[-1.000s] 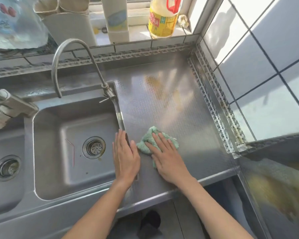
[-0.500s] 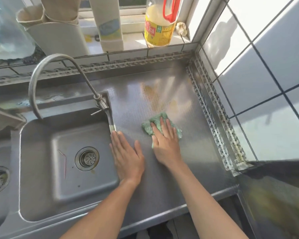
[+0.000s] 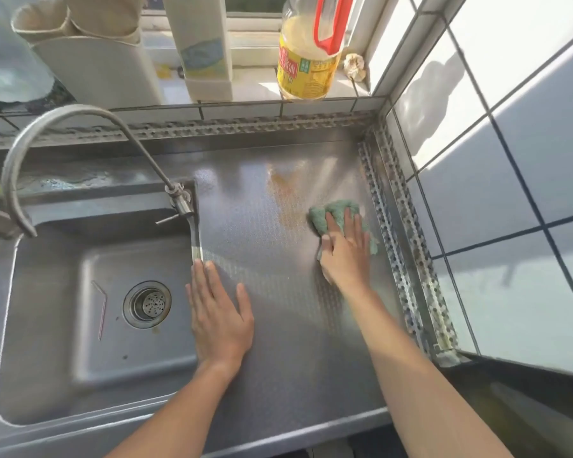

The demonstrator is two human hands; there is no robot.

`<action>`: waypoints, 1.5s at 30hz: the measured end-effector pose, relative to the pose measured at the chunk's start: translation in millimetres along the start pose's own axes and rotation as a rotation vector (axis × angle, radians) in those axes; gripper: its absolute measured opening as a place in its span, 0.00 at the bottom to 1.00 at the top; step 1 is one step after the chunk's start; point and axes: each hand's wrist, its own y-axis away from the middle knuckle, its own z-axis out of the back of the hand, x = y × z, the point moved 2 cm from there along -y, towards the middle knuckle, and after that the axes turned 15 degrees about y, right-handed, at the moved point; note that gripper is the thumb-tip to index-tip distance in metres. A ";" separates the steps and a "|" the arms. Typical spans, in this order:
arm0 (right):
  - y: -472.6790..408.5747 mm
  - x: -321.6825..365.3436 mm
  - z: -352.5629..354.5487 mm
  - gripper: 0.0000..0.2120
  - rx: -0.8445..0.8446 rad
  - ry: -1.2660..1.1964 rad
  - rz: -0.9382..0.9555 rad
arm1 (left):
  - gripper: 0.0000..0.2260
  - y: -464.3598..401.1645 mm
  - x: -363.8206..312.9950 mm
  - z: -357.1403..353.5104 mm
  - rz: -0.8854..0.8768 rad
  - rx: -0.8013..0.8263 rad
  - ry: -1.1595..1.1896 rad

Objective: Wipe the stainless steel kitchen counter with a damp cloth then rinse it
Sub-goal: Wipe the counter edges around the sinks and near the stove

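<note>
My fingers (image 3: 346,223) on the right hand (image 3: 344,256) are spread flat and pressing down on the green cloth (image 3: 336,211), not really gripping it, just pinning it to the tabletop (image 3: 295,342) with an open palm. The cloth sits bunched up toward the right side of the steel tabletop, near the perforated metal strip (image 3: 407,246) along the tiled wall (image 3: 497,193), and just right of a yellowish-brown smear (image 3: 283,196) on the steel.

My left hand (image 3: 219,312) is empty, lying flat with fingers loose and extended, right beside the rim of the sink (image 3: 40,325), well apart from the cloth. In the sink basin there's the drain strainer (image 3: 147,304) and a thin bent straw (image 3: 100,305) lying left of it. The gooseneck faucet (image 3: 63,127) arches over the back of the sink, its base at the basin's back right corner.

Up on the windowsill (image 3: 255,84) there's a cooking oil bottle (image 3: 308,57) with a red handle, a garlic bulb (image 3: 354,66) just right of it, and a white carton (image 3: 202,47) to the left. Sun is hitting the wall tiles pretty hard.
</note>
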 end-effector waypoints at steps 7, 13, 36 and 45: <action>53.2 40.3 -23.6 0.25 0.008 0.014 0.523 | 0.33 0.1 -1.2 0.3 0.003 -0.038 -0.002; 6.1 -23.0 -2.9 0.24 0.015 0.061 0.443 | 0.33 0.7 0.3 -1.8 0.013 -0.032 0.000; -130.9 27.1 30.8 0.24 -0.094 0.011 0.166 | 0.33 0.2 -4.0 1.3 0.066 0.010 -0.006; -16.3 100.1 -17.7 0.24 -0.078 0.011 0.655 | 0.33 -0.9 -3.5 0.3 0.054 -0.005 0.002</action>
